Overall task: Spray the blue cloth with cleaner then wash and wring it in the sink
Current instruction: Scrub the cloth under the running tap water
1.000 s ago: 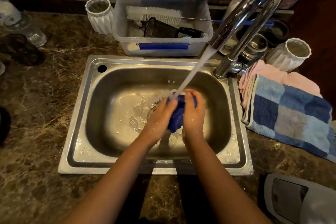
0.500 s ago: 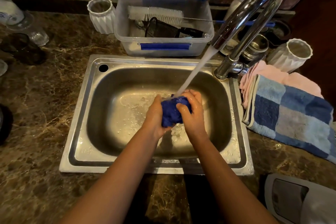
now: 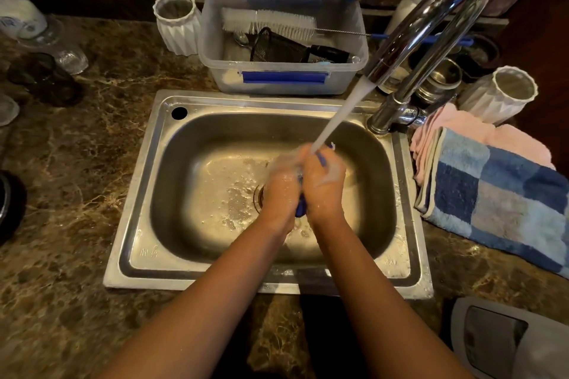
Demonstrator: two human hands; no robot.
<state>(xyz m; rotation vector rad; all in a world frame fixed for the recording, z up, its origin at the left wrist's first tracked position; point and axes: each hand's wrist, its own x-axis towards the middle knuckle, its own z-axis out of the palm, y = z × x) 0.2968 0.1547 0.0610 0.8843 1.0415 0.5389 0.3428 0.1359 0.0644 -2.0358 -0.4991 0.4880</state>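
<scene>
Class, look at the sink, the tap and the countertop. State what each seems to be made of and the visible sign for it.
Sink: probably stainless steel with a brushed, satin finish; grey metal, soft dull reflections, stamped rim.
Tap: polished chrome-look metal; it gives sharp mirror reflections.
Countertop: looks like polished brown marble or similar stone, possibly an imitation; pale irregular veins, slight gloss.

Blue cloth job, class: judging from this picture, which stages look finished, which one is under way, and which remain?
Spraying can't be confirmed; no sprayer is in hand. Under way: washing. The left hand and right hand press the blue cloth between them under the faucet stream, above the sink basin. Left: wringing, since water is running onto the cloth.
</scene>
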